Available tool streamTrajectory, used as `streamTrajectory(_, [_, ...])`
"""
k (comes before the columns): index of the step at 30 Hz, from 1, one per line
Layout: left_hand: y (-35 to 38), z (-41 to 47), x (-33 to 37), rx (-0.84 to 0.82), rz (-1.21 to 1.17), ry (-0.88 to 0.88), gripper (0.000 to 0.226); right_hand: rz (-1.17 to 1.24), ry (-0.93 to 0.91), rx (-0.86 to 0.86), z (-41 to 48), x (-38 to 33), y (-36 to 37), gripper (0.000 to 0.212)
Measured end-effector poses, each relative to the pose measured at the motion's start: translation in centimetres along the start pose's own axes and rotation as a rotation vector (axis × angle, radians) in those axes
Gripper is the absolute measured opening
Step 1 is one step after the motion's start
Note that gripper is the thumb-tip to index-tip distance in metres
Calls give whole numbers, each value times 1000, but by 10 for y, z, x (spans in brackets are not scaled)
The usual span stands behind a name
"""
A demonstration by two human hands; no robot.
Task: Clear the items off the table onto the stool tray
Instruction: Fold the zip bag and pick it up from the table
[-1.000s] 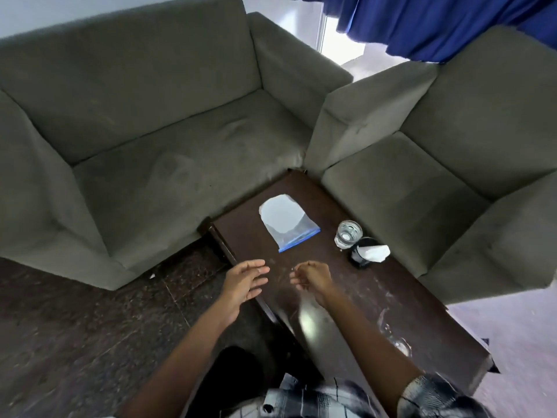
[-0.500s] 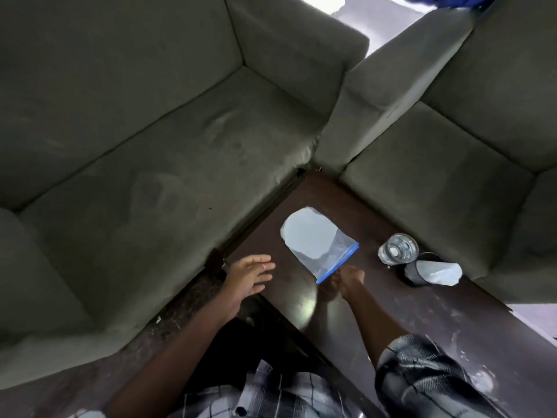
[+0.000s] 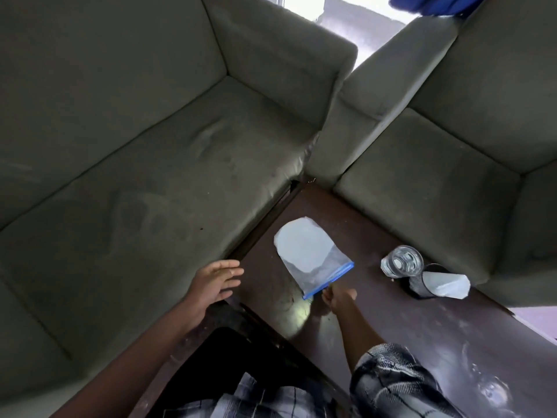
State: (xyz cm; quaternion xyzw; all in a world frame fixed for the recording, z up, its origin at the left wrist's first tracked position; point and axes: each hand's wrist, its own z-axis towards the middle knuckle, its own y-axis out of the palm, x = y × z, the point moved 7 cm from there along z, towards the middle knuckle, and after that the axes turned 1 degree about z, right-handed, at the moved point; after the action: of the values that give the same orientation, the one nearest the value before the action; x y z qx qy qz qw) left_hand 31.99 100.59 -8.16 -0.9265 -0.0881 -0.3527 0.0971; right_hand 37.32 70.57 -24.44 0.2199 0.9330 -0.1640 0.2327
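Left hand (image 3: 215,282) hovers, fingers spread; right hand (image 3: 339,298) pinches the bag (image 3: 310,257).

loc: home living rm | sofa (image 3: 135,176) left of right hand (image 3: 339,298) grip on zip bag (image 3: 313,260) | 2nd sofa (image 3: 437,176) beyond-right | coffee table (image 3: 391,327) under grip | drinking glass (image 3: 402,260) right of grip | blue curtain (image 3: 422,4) beyond, by window

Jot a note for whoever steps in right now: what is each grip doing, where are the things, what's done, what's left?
Left grip: open, holding nothing, by the table's left edge.
Right grip: pinches the blue zip edge of the plastic bag, which lies on the table.
Glass and black mesh cup with white paper stand side by side on the table, untouched.
Done: nothing looks cleared yet.
Left: bag, glass and cup go to the stool tray, which I cannot pick out here.
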Motion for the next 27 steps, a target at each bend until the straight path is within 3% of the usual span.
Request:
streamTrajectory(10, [12, -26, 15, -47, 92, 53, 20, -41, 57, -89, -16, 2, 4, 11])
streamTrajectory(14, [9, -15, -10, -36, 75, 42, 20, -76, 26, -140, 6, 19, 24, 13])
streamTrajectory(19, [4, -13, -11, -3, 73, 57, 21, -92, -23, -62, 12, 18, 23, 21])
streamTrajectory(21, [10, -23, 2, -22, 110, 81, 21, -205, -99, -77, -1, 6, 16, 20])
streamTrajectory(25, [49, -49, 44, -131, 190, 131, 23, -540, -457, -98, -55, -54, -11, 35])
streamTrajectory(27, [75, -64, 62, -193, 221, 146, 24, -644, -597, -143, -83, -83, -30, 31])
